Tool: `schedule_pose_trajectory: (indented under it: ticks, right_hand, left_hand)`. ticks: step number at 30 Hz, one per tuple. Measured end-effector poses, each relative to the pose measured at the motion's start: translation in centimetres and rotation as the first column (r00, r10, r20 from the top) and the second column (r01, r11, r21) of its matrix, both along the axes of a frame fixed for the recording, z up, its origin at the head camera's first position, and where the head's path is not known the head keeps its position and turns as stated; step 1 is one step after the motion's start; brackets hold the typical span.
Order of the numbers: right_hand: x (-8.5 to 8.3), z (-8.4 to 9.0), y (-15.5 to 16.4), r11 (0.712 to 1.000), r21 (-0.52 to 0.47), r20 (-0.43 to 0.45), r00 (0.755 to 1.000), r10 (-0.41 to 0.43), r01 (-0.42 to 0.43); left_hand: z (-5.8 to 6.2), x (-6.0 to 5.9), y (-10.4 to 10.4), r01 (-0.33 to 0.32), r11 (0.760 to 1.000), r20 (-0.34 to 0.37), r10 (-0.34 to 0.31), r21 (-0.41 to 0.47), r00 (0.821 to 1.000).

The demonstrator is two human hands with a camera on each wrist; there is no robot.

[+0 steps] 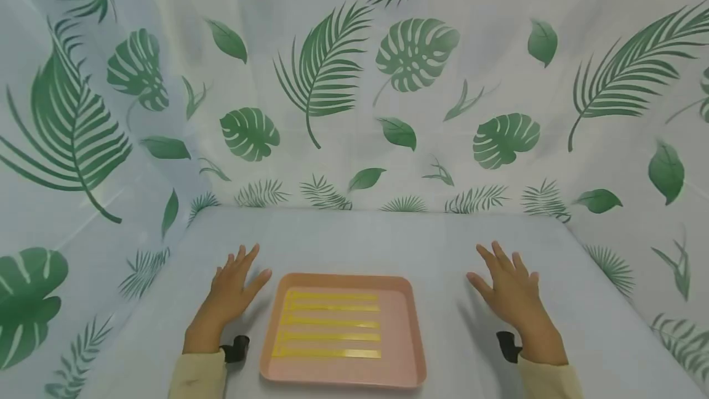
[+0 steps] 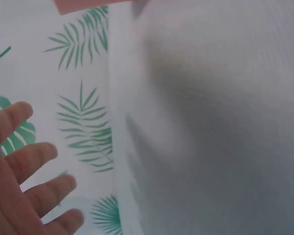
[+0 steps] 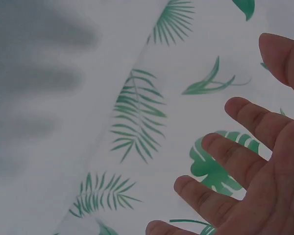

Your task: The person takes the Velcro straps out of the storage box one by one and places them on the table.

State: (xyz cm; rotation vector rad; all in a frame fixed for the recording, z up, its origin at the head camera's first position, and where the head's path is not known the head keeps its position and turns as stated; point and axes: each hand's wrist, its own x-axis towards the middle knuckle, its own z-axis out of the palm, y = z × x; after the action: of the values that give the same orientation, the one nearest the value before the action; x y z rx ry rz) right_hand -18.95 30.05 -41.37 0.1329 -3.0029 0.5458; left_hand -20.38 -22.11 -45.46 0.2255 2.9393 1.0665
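Note:
A shallow pink tray (image 1: 400, 337) lies on the white table in the head view. Several long, flat yellow strips (image 1: 354, 324) are laid side by side in it, each running left to right, with their left ends close to the tray's left wall. My left hand (image 1: 227, 294) is held over the table to the left of the tray, fingers spread, touching nothing. On the other side, apart from the tray, my right hand (image 1: 509, 294) hovers with its fingers spread and nothing in it. Both wrist views show the extended fingers; the left one catches a tray edge (image 2: 88, 4) at the top.
White sheeting (image 1: 343, 165) printed with green leaves stands behind the table and along both sides. The white tabletop (image 1: 360, 242) reaches back to it. A small black device (image 1: 238, 348) sits at my left wrist, another black device (image 1: 508, 346) at my right.

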Motion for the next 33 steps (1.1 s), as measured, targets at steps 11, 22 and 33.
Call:
schedule_pose_trajectory:
  ticks: [11,22,33]
  right_hand:
    - [-0.6,0.7,-0.6,0.989,-0.103,-0.170,0.981,0.090,-0.109]
    - [-0.3,0.1,-2.5,0.931,-0.295,-0.270,0.954,0.132,-0.213]
    - [-0.4,-0.4,-5.8,0.643,-0.618,-0.341,0.891,0.300,-0.453]
  left_hand:
    - [-1.9,-1.9,0.4,0.103,0.771,0.074,-0.192,0.628,0.979]
    - [-4.7,-2.2,1.3,0.143,0.497,0.042,-0.342,0.856,0.939]
    - [-5.6,-2.7,1.2,0.097,0.586,0.134,-0.339,0.804,0.931]
